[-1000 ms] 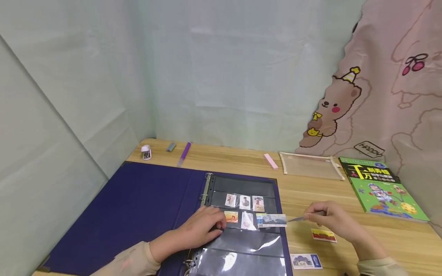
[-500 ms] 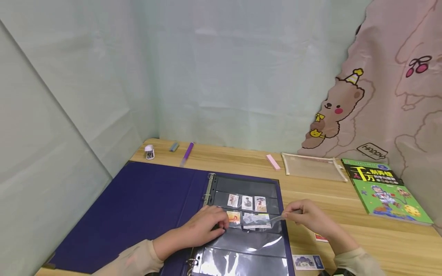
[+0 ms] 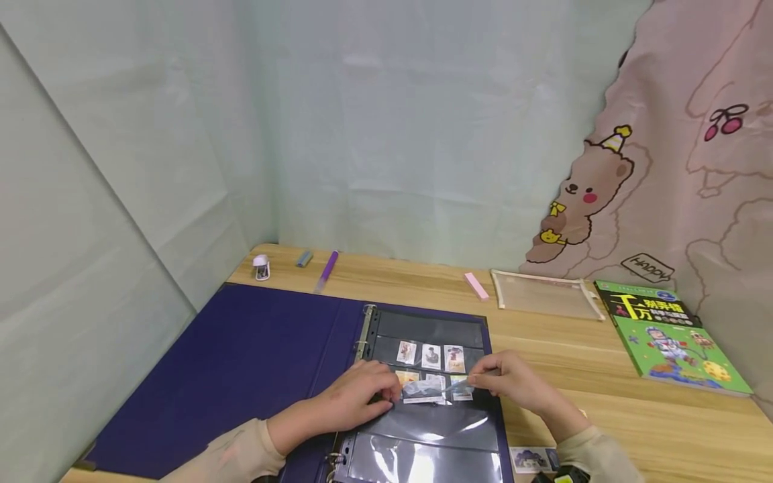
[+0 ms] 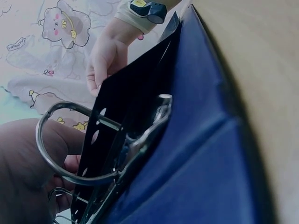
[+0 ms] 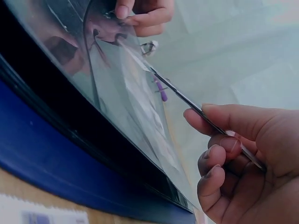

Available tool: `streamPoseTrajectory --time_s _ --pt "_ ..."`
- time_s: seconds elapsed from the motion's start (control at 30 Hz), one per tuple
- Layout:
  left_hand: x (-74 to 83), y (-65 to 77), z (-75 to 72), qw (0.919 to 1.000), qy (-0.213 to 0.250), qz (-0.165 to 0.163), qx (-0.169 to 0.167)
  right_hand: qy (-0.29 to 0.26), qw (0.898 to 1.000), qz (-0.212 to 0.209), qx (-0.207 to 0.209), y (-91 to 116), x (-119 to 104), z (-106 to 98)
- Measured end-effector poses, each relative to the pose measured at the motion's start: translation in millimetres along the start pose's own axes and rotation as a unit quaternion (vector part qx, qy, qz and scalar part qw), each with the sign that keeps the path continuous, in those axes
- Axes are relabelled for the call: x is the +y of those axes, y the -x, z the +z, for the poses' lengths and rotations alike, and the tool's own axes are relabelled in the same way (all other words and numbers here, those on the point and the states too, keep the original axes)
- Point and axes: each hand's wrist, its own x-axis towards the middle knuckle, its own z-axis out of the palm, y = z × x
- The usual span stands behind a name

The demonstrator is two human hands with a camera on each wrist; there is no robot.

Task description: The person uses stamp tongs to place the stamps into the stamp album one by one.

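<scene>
My right hand point(image 3: 510, 382) pinches slim metal tweezers point(image 5: 187, 102) between thumb and fingers. At their tips is a pale, wide stamp point(image 3: 423, 391), lying over the third pocket row of the black album page point(image 3: 431, 421). It partly covers other stamps in that row, including an orange stamp point(image 3: 407, 377). Beside the row's left end rests my left hand point(image 3: 356, 396), its fingers curled against the page by the binder rings point(image 4: 42, 135). Whether those fingers pinch the clear film cannot be told. Three stamps point(image 3: 431, 357) sit in the row above.
The open navy cover point(image 3: 241, 362) spreads to the left. A stamp point(image 3: 530, 459) lies right of the page. Behind are a pencil sharpener point(image 3: 262, 267), a purple pen point(image 3: 327, 270), a pink block point(image 3: 476, 286), a mesh pouch point(image 3: 546, 295) and a green book point(image 3: 676, 342).
My right hand has moved left with the tweezers, carrying the pale stamp from the page's right edge across the row toward my left hand. The left hand has stayed in place.
</scene>
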Motion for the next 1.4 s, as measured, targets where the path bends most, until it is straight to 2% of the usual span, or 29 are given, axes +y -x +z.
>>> streamPoseTrajectory --time_s 0.67,1.17,1.4 --pt "2.5 -0.1 -2.1 0.9998 0.016 -0.007 0.003 0.011 1.000 -0.020 -0.021 -9 0 20" --pt "1.3 0.4 -0.9 0.9998 0.006 0.008 0.017 -0.005 0.998 -0.022 -0.062 -5 -5 17" --pt "1.3 0.5 -0.8 0.9997 0.008 0.013 0.020 0.009 0.997 -0.011 -0.071 -5 -6 9"
